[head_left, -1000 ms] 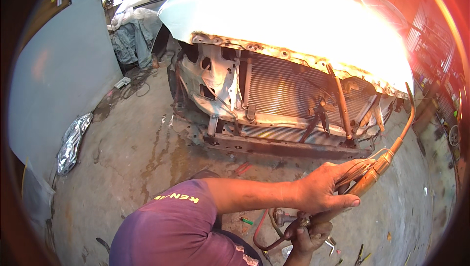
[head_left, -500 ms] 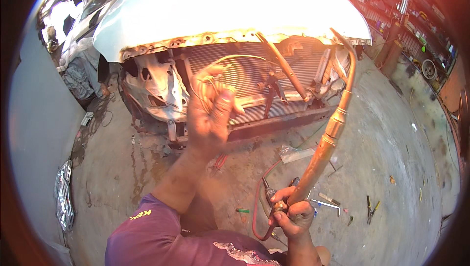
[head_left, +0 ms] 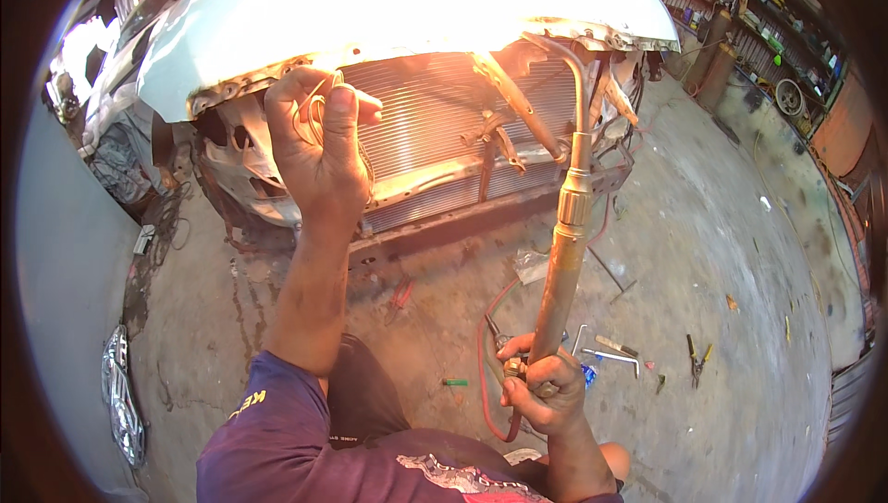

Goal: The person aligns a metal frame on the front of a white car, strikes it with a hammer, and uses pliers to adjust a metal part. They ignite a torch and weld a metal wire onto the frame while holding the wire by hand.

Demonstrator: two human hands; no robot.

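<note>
My left hand (head_left: 319, 165) is raised before the left part of the car's open front, its fingers pinching a thin looped wire (head_left: 319, 112). My right hand (head_left: 548, 390) is wrapped round the lower end of a gas torch (head_left: 561, 285) at the valve. The torch stands nearly upright, and its bent neck curves left to the front edge of the white hood (head_left: 407, 3). An orange-yellow glow lights that edge; the flame itself cannot be made out. Behind my hands are the radiator (head_left: 416, 124) and a metal brace (head_left: 518, 105) slanting down from the hood.
A red hose (head_left: 486, 373) runs from the torch over the concrete floor. Pliers (head_left: 699, 361), a bent rod (head_left: 615, 360) and a green piece (head_left: 454, 382) lie about. A headlamp (head_left: 122, 401) rests by the left wall. Crowded shelves (head_left: 786, 31) stand far right.
My left hand has moved left and up with the wire. The torch has swung left and stands more upright, its neck now at the hood's edge nearer the middle. The view has shifted slightly.
</note>
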